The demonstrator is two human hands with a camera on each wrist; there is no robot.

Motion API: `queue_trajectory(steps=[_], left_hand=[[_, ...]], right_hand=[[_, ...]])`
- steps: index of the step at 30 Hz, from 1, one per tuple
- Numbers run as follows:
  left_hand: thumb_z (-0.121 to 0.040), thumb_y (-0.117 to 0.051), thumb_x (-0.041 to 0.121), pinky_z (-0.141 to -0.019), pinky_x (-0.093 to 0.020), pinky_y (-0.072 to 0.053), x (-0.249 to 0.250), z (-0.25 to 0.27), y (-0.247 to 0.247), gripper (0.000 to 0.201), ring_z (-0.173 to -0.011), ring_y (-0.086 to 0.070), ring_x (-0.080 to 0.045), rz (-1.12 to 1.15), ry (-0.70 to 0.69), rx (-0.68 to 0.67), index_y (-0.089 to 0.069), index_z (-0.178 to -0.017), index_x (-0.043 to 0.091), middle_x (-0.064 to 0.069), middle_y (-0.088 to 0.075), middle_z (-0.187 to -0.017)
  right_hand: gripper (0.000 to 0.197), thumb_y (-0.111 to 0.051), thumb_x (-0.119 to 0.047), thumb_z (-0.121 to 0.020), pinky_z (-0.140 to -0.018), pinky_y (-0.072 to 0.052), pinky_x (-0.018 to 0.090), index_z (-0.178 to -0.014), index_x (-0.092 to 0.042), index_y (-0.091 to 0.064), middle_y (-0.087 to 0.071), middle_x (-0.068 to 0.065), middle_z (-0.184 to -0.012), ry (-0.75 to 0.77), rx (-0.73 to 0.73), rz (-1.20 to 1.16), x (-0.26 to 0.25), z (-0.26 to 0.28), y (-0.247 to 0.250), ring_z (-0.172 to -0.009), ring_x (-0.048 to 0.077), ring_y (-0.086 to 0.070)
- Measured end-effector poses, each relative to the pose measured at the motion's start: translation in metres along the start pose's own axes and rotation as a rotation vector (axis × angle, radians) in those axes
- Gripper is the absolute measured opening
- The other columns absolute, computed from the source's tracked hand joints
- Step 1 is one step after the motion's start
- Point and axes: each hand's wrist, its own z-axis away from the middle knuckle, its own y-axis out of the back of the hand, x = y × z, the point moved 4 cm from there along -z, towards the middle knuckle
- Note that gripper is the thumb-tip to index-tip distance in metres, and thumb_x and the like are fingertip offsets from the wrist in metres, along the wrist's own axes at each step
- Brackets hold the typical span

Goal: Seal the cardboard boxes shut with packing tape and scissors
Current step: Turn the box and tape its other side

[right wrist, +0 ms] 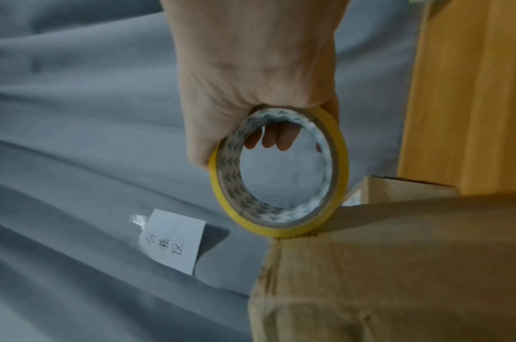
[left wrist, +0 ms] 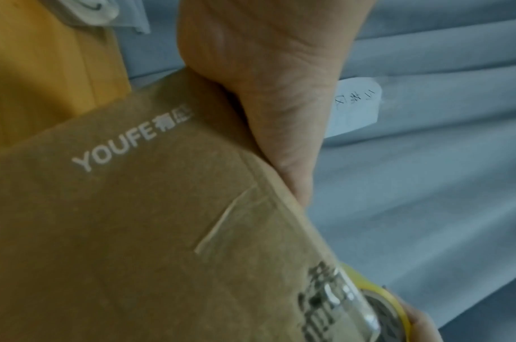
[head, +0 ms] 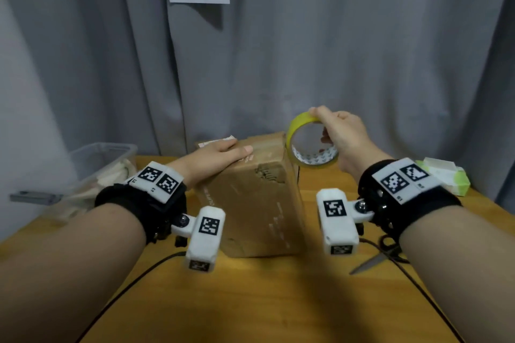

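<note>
Cardboard box [head: 250, 198] mid-table [head: 278, 301]. Left hand [head: 214, 159] on box top; right hand [head: 342, 133] holds tape roll [head: 295, 131] at box's right-rear corner. Scissors [head: 376, 257] right of box, plastic bin [head: 97, 172] left, curtain [head: 334, 50] behind.

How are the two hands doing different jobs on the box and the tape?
The left hand lies flat with straight fingers on top of the cardboard box; the right hand curls round the yellow tape roll. The left hand rests on the box; the right hand holds the roll up beside the box's right edge. Both wear black wrist straps.
</note>
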Motion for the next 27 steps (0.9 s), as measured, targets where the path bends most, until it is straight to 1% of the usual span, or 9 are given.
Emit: queue_trajectory(steps=[4, 8, 11, 14, 16, 18, 20, 21, 27], left_hand=[[-0.075, -0.054, 0.074, -0.093, -0.031, -0.049, -0.019, 0.000, -0.012, 0.071, -0.109, -0.061, -0.012, 0.311, 0.034, -0.016, -0.048, -0.135, 0.037, 0.006, -0.059, -0.130], [-0.074, -0.040, 0.083, -0.099, -0.041, -0.047, -0.040, 0.001, -0.044, 0.077, -0.117, -0.058, -0.018, 0.527, 0.103, -0.106, -0.048, -0.135, 0.036, 0.003, -0.058, -0.131], [-0.064, -0.038, 0.092, -0.111, -0.042, -0.032, -0.027, -0.004, -0.040, 0.093, -0.134, -0.038, -0.012, 0.489, -0.008, -0.081, -0.034, -0.142, 0.040, 0.011, -0.040, -0.147], [-0.074, -0.069, 0.056, -0.106, -0.037, -0.039, -0.008, -0.003, -0.020, 0.077, -0.120, -0.055, -0.014, 0.492, -0.112, -0.064, -0.038, -0.139, 0.029, 0.005, -0.057, -0.132], [-0.078, -0.073, 0.032, -0.101, -0.031, -0.043, -0.018, -0.003, -0.012, 0.058, -0.112, -0.060, -0.013, 0.419, -0.123, -0.111, -0.049, -0.130, 0.024, 0.002, -0.063, -0.123], [-0.077, -0.073, 0.040, -0.105, -0.029, -0.039, -0.040, 0.000, -0.011, 0.063, -0.120, -0.054, -0.010, 0.286, -0.078, -0.143, -0.049, -0.133, 0.024, 0.005, -0.057, -0.131], [-0.060, -0.071, 0.062, -0.110, -0.033, -0.034, -0.063, 0.005, -0.017, 0.095, -0.126, -0.046, -0.012, 0.267, 0.008, -0.132, -0.039, -0.141, 0.024, 0.007, -0.049, -0.138], [-0.057, -0.071, 0.062, -0.110, -0.033, -0.034, -0.068, 0.008, -0.020, 0.100, -0.126, -0.045, -0.012, 0.317, 0.022, -0.122, -0.035, -0.143, 0.024, 0.007, -0.048, -0.138], [-0.080, -0.061, 0.052, -0.106, -0.029, -0.034, -0.066, 0.000, -0.028, 0.075, -0.127, -0.040, -0.009, 0.319, -0.041, -0.167, -0.024, -0.143, 0.034, 0.013, -0.040, -0.137]], right_hand=[[0.032, -0.071, -0.034, -0.079, -0.056, -0.034, 0.028, -0.079, -0.014, -0.047, -0.039, 0.002, -0.067, 0.059, -0.073, 0.126, -0.029, -0.010, -0.019, -0.059, 0.016, -0.040], [0.042, -0.074, -0.040, -0.077, -0.061, -0.035, 0.030, -0.069, -0.017, -0.040, -0.042, 0.002, -0.069, 0.174, -0.179, 0.289, -0.048, -0.014, -0.057, -0.064, 0.017, -0.044], [0.045, -0.072, -0.051, -0.076, -0.062, -0.036, 0.029, -0.071, -0.016, -0.044, -0.046, 0.003, -0.069, 0.249, -0.265, 0.442, -0.044, -0.008, -0.089, -0.064, 0.017, -0.046], [0.044, -0.067, -0.053, -0.079, -0.057, -0.035, 0.027, -0.068, -0.018, -0.045, -0.046, -0.003, -0.066, 0.334, -0.305, 0.535, -0.038, 0.002, -0.114, -0.061, 0.013, -0.045], [0.041, -0.066, -0.053, -0.081, -0.058, -0.035, 0.027, -0.067, -0.019, -0.048, -0.047, -0.005, -0.064, 0.340, -0.349, 0.580, -0.033, 0.006, -0.126, -0.062, 0.012, -0.046], [0.040, -0.065, -0.052, -0.080, -0.062, -0.039, 0.031, -0.067, -0.016, -0.052, -0.049, -0.002, -0.062, 0.296, -0.412, 0.625, -0.021, 0.010, -0.136, -0.063, 0.017, -0.049], [0.039, -0.062, -0.048, -0.082, -0.062, -0.040, 0.032, -0.067, -0.015, -0.050, -0.048, 0.001, -0.061, 0.258, -0.450, 0.651, -0.008, 0.018, -0.144, -0.062, 0.020, -0.048], [0.037, -0.061, -0.046, -0.082, -0.061, -0.039, 0.032, -0.067, -0.014, -0.048, -0.046, 0.003, -0.061, 0.258, -0.449, 0.639, -0.004, 0.021, -0.146, -0.061, 0.020, -0.046], [0.033, -0.062, -0.036, -0.081, -0.056, -0.036, 0.029, -0.060, -0.011, -0.054, -0.046, 0.005, -0.060, 0.282, -0.494, 0.763, -0.018, 0.007, -0.120, -0.058, 0.015, -0.042]])
